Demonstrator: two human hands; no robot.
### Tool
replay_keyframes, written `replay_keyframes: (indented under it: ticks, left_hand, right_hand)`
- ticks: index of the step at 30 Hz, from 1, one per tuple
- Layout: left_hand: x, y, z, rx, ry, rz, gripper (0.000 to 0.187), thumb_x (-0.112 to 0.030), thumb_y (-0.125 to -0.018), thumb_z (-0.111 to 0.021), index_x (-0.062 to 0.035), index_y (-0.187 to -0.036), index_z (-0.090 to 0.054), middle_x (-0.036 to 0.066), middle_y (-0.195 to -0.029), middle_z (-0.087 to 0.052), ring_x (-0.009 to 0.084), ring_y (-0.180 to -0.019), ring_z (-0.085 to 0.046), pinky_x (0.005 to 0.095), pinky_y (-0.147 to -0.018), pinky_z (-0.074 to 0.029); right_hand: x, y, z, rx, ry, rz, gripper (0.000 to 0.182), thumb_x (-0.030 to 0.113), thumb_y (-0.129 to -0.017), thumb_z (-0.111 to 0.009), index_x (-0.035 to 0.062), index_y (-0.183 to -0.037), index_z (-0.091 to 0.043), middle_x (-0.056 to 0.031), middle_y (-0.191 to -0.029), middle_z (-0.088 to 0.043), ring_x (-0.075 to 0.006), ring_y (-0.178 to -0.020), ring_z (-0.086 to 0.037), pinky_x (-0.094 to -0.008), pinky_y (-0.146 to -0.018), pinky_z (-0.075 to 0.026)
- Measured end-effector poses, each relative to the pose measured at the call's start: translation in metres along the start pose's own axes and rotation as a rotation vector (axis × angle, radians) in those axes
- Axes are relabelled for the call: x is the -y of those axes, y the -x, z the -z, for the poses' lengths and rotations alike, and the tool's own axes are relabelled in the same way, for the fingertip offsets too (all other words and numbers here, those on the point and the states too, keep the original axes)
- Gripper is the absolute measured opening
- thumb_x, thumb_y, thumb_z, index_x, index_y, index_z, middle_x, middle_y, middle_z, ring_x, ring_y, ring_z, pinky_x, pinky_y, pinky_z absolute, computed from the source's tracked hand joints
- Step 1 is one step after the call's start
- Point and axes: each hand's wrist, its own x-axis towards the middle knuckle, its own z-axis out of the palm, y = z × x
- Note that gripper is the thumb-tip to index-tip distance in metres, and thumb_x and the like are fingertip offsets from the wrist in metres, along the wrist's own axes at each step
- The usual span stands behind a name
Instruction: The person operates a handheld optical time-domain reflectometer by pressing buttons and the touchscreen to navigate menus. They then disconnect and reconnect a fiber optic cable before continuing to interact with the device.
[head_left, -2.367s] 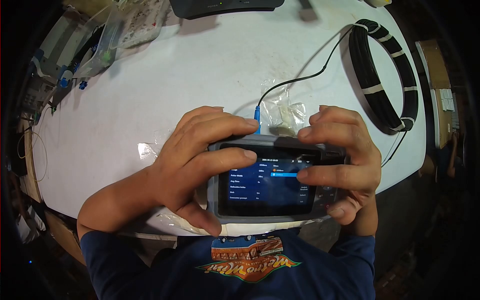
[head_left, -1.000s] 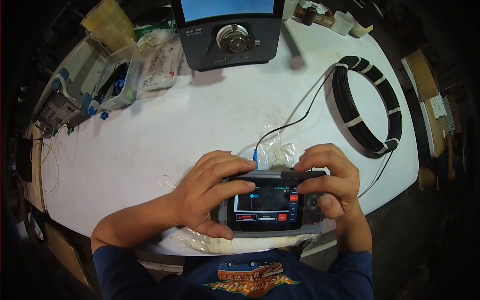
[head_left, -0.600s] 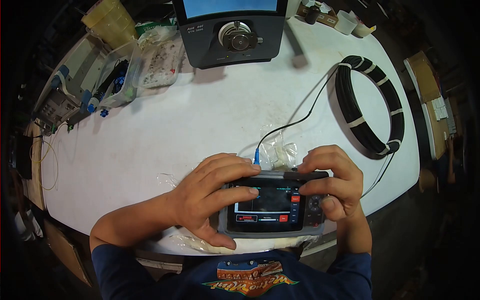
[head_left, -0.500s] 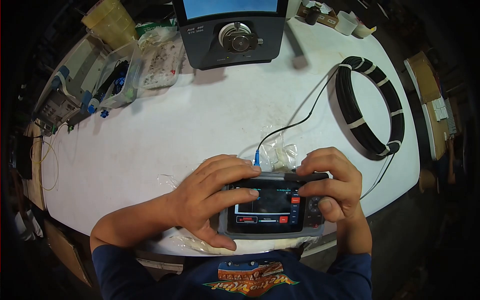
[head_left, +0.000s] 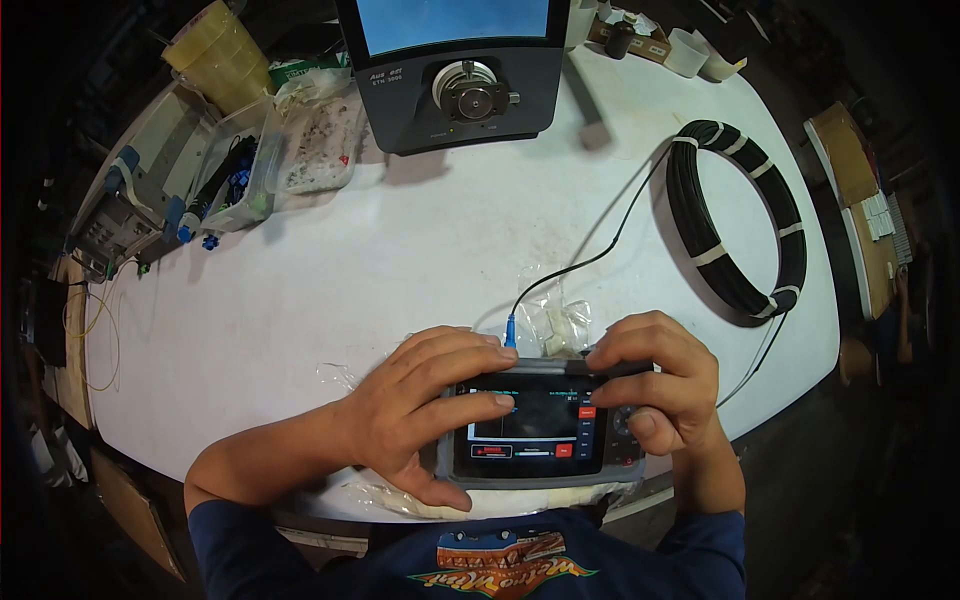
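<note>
A grey handheld fibre tester [head_left: 530,472] with a lit screen lies at the table's near edge. Its screen shows a dark graph area, red buttons and a small bar near the bottom. My left hand [head_left: 420,405] grips its left side, fingers over the top edge and part of the screen, thumb low at the corner. Around the right end curls my right hand [head_left: 665,380], with its thumb by the keypad and a fingertip at the screen's right side. A blue connector [head_left: 510,332] sits at the tester's top edge, and a black cable [head_left: 580,265] runs from it.
That cable leads to a black cable coil [head_left: 695,215] bound with white ties. At the back stands a grey inspection machine [head_left: 460,120] with a screen. Plastic tubs [head_left: 262,170], a tape roll [head_left: 218,55] and another instrument [head_left: 125,215] line the left. Clear plastic wrap [head_left: 555,322] lies behind the tester.
The camera view has tilted slightly, so the tester and table items sit a little lower in view. Both hands keep nearly the same hold on the tester.
</note>
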Motion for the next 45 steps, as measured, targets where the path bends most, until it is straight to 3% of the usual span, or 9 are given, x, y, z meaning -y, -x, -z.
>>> replay_keyframes:
  ticks: [29,44,45]
  left_hand:
    - [0.009,0.003,0.000,-0.016,0.032,-0.008,0.085,-0.068,-0.084,-0.072,-0.0009,-0.134,-0.058,0.027,-0.141,-0.054,0.0437,-0.124,-0.058,0.0524,-0.103,-0.046]
    - [0.015,0.011,-0.001,-0.077,0.155,0.113,0.084,-0.064,-0.087,-0.071,0.0020,-0.137,-0.054,0.029,-0.142,-0.053,0.0420,-0.125,-0.058,0.0478,-0.103,-0.048]
    - [0.014,0.010,0.001,-0.036,0.147,0.121,0.090,-0.070,-0.086,-0.069,0.0017,-0.139,-0.052,0.031,-0.143,-0.051,0.0418,-0.129,-0.055,0.0474,-0.105,-0.047]
  right_hand:
    - [-0.004,0.005,-0.002,-0.080,0.022,-0.017,0.044,0.040,-0.093,-0.060,0.0012,-0.079,-0.075,-0.0160,-0.094,-0.071,-0.0300,-0.082,-0.068,-0.0390,-0.071,-0.054]
    - [-0.002,0.007,-0.003,-0.108,0.029,-0.040,0.046,0.042,-0.095,-0.060,0.0019,-0.079,-0.075,-0.0160,-0.093,-0.071,-0.0300,-0.082,-0.068,-0.0394,-0.071,-0.054]
    - [-0.002,0.007,-0.003,-0.108,0.029,-0.042,0.046,0.043,-0.095,-0.059,0.0019,-0.079,-0.075,-0.0160,-0.093,-0.071,-0.0300,-0.082,-0.069,-0.0394,-0.071,-0.054]
